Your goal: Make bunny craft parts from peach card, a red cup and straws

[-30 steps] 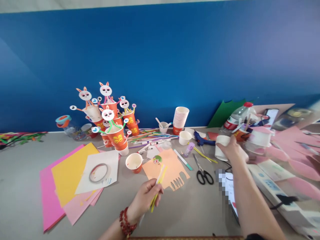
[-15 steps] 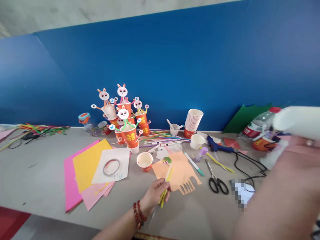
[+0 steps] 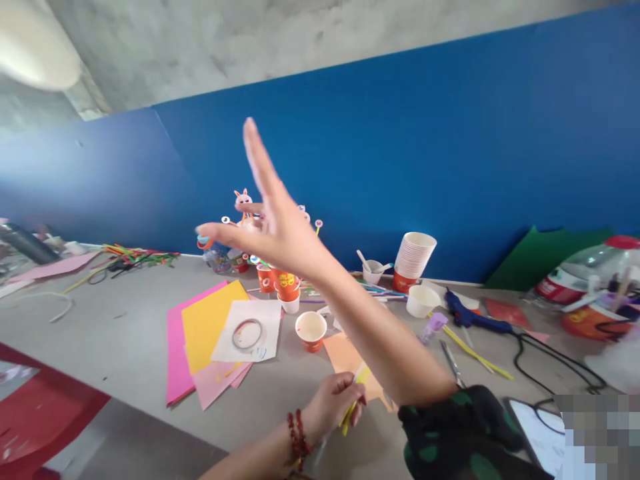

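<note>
My right hand is raised in the air over the table, arm stretched to the left, fingers spread and empty. A blurred white round thing shows in the upper left corner, far from that hand. Low near the table's front edge, my left hand is closed on a few yellow sticks, just above a peach paper sheet. An orange paper cup stands open beside that sheet. Behind my right hand stand orange cups with bunny faces, partly hidden.
Pink, yellow and white sheets with a tape ring lie at the left. A cup stack, blue glue gun with cable, scissors, a bottle and a phone crowd the right.
My right hand has swung up and to the left and opened; the white cup it held is no longer in it. The view has tilted up and left. My left hand still holds the sticks.
</note>
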Demonstrator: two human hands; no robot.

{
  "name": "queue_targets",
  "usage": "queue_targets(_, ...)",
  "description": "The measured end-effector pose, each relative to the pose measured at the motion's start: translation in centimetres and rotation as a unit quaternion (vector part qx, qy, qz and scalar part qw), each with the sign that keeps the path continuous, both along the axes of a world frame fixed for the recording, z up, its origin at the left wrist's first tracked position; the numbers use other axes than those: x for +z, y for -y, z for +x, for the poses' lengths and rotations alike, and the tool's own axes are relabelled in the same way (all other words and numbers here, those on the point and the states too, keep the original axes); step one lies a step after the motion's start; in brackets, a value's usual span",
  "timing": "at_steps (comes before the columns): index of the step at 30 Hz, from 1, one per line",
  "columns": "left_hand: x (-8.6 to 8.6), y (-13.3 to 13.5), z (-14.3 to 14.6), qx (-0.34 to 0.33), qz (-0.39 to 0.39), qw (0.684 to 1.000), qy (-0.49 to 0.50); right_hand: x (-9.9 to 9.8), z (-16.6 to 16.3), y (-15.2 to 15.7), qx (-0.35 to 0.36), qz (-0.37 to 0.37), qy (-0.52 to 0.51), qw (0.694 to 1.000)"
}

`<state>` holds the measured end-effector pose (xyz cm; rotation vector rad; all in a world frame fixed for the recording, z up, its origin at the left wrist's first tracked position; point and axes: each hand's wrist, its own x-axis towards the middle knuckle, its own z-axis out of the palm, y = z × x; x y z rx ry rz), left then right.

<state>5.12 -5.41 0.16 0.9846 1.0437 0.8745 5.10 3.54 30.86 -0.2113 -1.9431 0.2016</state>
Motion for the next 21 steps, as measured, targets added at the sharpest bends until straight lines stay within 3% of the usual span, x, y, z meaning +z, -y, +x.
queue_targets(2,-0.1,-0.1,-0.1,0.004,-0.006,1.0,0.004,-0.1,1.0,-0.4,0.008,-0.053,-0.063,0.997)
queue_targets(5,-0.1,-0.4,-0.1,-0.004,-0.015,1.0,0.01,-1.2,3.9,-0.9,-0.046,-0.131,-0.127,0.982)
queue_targets(15,1.0,-0.5,-0.3,-0.007,-0.045,0.999,0.023,-5.8,11.4,0.9,-0.096,-0.177,-0.137,0.97)
queue_targets(18,1.0,-0.5,-0.3,-0.001,-0.052,0.998,0.027,-8.1,14.0,1.6,-0.127,-0.217,-0.132,0.959)
queue_targets(21,1.0,-0.5,-0.3,0.003,-0.054,0.998,0.033,-12.3,16.5,2.3,-0.181,-0.275,-0.103,0.939)
